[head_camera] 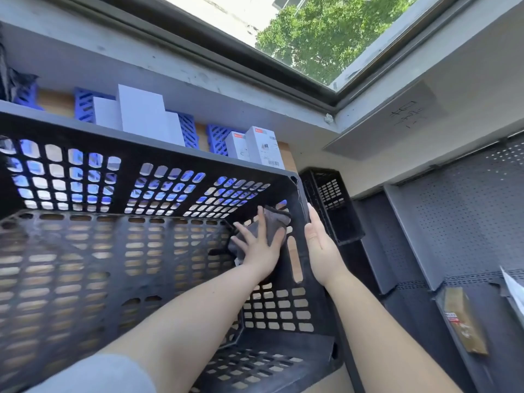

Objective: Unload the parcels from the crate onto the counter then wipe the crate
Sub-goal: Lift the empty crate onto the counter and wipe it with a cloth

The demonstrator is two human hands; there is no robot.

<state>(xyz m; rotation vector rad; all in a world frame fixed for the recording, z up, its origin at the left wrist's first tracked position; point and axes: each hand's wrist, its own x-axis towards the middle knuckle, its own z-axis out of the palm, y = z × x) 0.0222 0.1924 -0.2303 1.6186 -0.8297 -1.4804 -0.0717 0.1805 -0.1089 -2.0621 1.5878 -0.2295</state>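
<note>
A large black perforated crate (147,148) fills the lower left of the head view, with nothing inside but my hand and a cloth. My left hand (259,246) reaches into it and presses a grey cloth (273,222) flat against the inside of the right end wall, fingers spread. My right hand (319,239) lies flat with straight fingers against the outside of that same wall, by the rim. White parcels (141,114) and two smaller printed boxes (256,146) stand on the wooden counter (287,154) behind the crate.
Blue perforated dividers (85,103) stand among the parcels. A smaller black crate (331,202) sits right of the big one. Grey pegboard shelving (453,217) runs along the right, with a brown packet (462,321) on a lower shelf. A window (312,32) is above.
</note>
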